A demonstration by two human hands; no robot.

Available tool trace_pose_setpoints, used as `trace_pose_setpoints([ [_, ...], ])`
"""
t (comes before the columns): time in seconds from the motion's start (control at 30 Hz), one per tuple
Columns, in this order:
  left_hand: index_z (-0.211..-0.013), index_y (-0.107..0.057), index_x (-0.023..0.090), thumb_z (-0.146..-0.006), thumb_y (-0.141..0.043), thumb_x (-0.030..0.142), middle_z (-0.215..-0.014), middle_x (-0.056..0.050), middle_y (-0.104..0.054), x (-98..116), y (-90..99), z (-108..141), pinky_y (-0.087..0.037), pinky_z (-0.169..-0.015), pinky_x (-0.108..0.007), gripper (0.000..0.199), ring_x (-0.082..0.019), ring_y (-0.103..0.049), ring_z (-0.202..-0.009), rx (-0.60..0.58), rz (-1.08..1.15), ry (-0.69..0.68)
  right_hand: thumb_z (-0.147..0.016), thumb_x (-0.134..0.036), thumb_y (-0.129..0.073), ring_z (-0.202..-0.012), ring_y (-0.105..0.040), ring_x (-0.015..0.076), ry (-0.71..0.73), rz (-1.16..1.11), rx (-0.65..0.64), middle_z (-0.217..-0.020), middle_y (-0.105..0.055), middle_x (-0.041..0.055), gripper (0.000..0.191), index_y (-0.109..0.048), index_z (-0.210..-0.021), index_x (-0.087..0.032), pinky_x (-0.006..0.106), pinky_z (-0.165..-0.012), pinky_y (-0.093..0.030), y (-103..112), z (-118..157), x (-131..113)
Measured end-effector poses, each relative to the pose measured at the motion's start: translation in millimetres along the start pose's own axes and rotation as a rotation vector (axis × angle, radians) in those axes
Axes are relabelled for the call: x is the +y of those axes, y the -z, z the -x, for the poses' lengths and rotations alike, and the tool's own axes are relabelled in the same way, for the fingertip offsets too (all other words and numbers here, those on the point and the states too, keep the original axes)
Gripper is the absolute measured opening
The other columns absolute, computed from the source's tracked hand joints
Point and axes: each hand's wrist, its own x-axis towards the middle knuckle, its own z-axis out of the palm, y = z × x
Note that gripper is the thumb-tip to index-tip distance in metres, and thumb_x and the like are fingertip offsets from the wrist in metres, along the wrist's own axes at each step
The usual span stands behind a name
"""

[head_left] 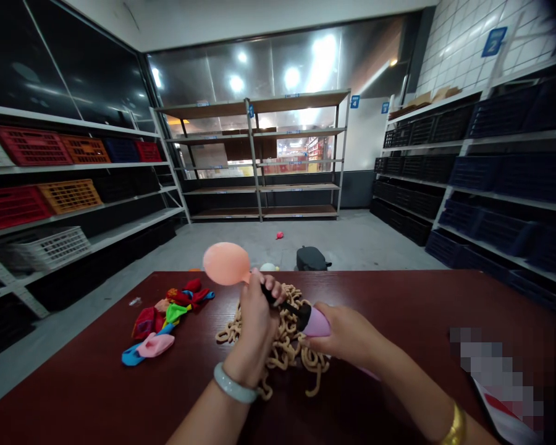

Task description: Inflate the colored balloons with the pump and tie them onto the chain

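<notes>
A partly inflated peach balloon (226,263) points up and left from my left hand (258,309). That hand is closed around the black end of a hand balloon pump (317,322), beside the balloon's neck; its fingers hide how the two join. My right hand (347,334) wraps the pump's light purple barrel, and a dark rod shows between the hands. Beneath them lies a pile of tan, curled, rope-like pieces (282,352). Several limp balloons (154,345) in pink, blue, green and red lie to the left on the dark red table (120,402).
A small clear scrap (134,301) lies at the table's left. A flat item (505,395), partly blurred out, is at the right edge. Beyond the table, a dark grey bag-like object (311,258) and a small red balloon (279,235) are on the floor. Shelves with crates (71,194) line the sides.
</notes>
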Motion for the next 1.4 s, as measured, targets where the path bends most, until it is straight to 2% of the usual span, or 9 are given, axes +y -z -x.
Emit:
trace_pose_setpoints([
  [0.17,-0.066,-0.035,0.019,-0.079,-0.061,0.026,-0.052,0.008,-0.035,44,22.4,-32,-0.022,-0.036,-0.017,0.029,-0.005,-0.033,-0.038,0.101,0.071,-0.102,-0.069,-0.05,-0.067,-0.073,-0.063,0.0197,0.002,0.032,-0.02,-0.085,-0.07,0.0002,0.036,-0.062,-0.097,-0.027,0.025,-0.056,-0.031,3,-1,10],
  [0.27,-0.066,-0.035,0.019,-0.078,-0.061,0.027,-0.051,0.009,-0.034,53,27.0,-37,-0.021,-0.035,-0.017,0.03,-0.004,-0.032,-0.037,0.123,0.078,-0.137,-0.07,-0.052,-0.066,-0.072,-0.063,0.0203,-0.003,0.068,-0.038,-0.084,-0.07,0.0011,0.036,-0.063,-0.095,-0.026,0.025,-0.055,-0.031,5,-1,15],
  [0.43,-0.067,-0.036,0.019,-0.076,-0.064,0.029,-0.052,0.008,-0.034,36,16.8,-23,-0.022,-0.036,-0.017,0.031,-0.004,-0.033,-0.038,0.099,0.059,-0.167,-0.069,-0.055,-0.065,-0.071,-0.062,0.0212,0.024,0.139,-0.012,-0.084,-0.07,0.0028,0.039,-0.063,-0.094,-0.025,0.026,-0.055,-0.031,5,-1,17],
  [0.73,-0.064,-0.038,0.019,-0.08,-0.063,0.04,-0.056,0.005,-0.037,-17,-18.1,29,-0.029,-0.039,-0.019,0.036,-0.007,-0.038,-0.044,0.001,0.02,0.041,-0.073,-0.053,-0.064,-0.076,-0.064,0.0202,0.054,0.047,0.053,-0.091,-0.071,0.0012,0.041,-0.059,-0.103,-0.026,0.025,-0.056,-0.03,2,3,0],
  [0.97,-0.063,-0.039,0.019,-0.08,-0.064,0.037,-0.055,0.005,-0.037,-23,-24.7,36,-0.031,-0.04,-0.021,0.035,-0.008,-0.038,-0.045,-0.012,-0.022,0.056,-0.074,-0.038,-0.063,-0.083,-0.065,0.0236,0.037,0.16,0.147,-0.095,-0.069,0.0053,0.036,-0.053,-0.105,-0.022,0.027,-0.062,-0.035,-5,4,-11],
  [1.07,-0.063,-0.039,0.019,-0.08,-0.063,0.033,-0.056,0.005,-0.037,-9,-24.7,31,-0.03,-0.039,-0.021,0.033,-0.008,-0.038,-0.045,-0.036,-0.057,0.027,-0.072,-0.037,-0.063,-0.081,-0.065,0.0247,0.009,0.204,0.216,-0.095,-0.069,0.0059,0.039,-0.051,-0.105,-0.021,0.029,-0.062,-0.038,-9,5,-21],
  [1.17,-0.065,-0.038,0.019,-0.08,-0.061,0.027,-0.055,0.006,-0.036,19,-16.5,17,-0.027,-0.038,-0.02,0.029,-0.008,-0.037,-0.044,-0.03,-0.045,-0.079,-0.072,-0.05,-0.063,-0.079,-0.066,0.0257,0.014,0.216,0.252,-0.091,-0.069,0.006,0.043,-0.052,-0.102,-0.022,0.03,-0.062,-0.039,-9,5,-25],
  [1.27,-0.064,-0.036,0.019,-0.079,-0.06,0.021,-0.053,0.007,-0.033,50,-3.7,-3,-0.026,-0.037,-0.019,0.028,-0.007,-0.033,-0.043,0.046,-0.036,-0.203,-0.072,-0.066,-0.058,-0.078,-0.066,0.026,0.013,0.222,0.236,-0.088,-0.069,0.0068,0.051,-0.054,-0.098,-0.022,0.03,-0.063,-0.04,-5,4,-20],
  [1.4,-0.065,-0.037,0.018,-0.075,-0.06,0.017,-0.053,0.007,-0.033,71,4.4,-15,-0.027,-0.037,-0.018,0.026,-0.006,-0.032,-0.043,0.069,-0.04,-0.257,-0.072,-0.066,-0.058,-0.075,-0.066,0.0254,0.009,0.259,0.224,-0.085,-0.07,0.0066,0.05,-0.056,-0.096,-0.022,0.031,-0.062,-0.041,-1,2,-9],
])
